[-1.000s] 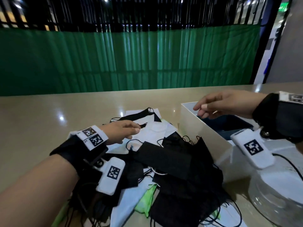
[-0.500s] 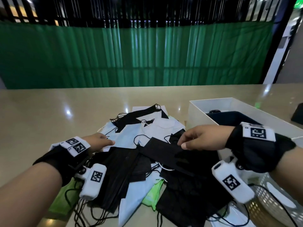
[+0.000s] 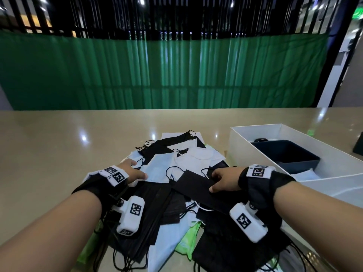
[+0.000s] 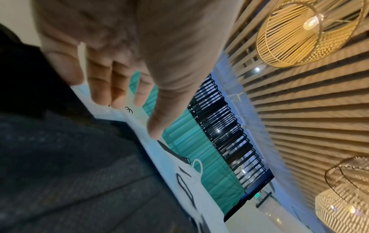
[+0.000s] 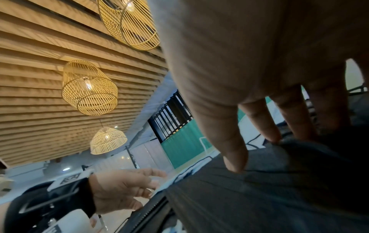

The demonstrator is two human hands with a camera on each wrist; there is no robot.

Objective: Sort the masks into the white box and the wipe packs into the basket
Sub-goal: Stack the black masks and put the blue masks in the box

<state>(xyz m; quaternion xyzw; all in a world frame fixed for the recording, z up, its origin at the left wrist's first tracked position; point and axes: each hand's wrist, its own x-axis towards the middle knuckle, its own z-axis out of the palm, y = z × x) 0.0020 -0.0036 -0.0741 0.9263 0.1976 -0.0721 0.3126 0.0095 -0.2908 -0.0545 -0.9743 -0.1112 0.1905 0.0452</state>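
From where I sit, most of the sorting is still ahead of me. The pile of masks (image 3: 176, 185) lies heaped on the table (image 3: 59, 138), black, white and pale blue ones overlapping, ear loops tangled. Green wipe packs (image 3: 187, 243) peek out from under the near side of the heap, none visibly moved yet. The white box (image 3: 255, 132) stands just beside the pile on my right; inside it I see a dark tray and something pale in the near corner, perhaps a mask already dropped in, though I cannot be sure. The basket (image 3: 306, 260) barely shows at the lower right edge, and I cannot tell what it holds.

My right hand (image 3: 224, 179) has its grip pinching the edge of a black mask (image 3: 194, 185) on top of the heap. My left hand (image 3: 133, 171) rests with fingers straight on a pale blue mask (image 3: 157, 169), its grip released.
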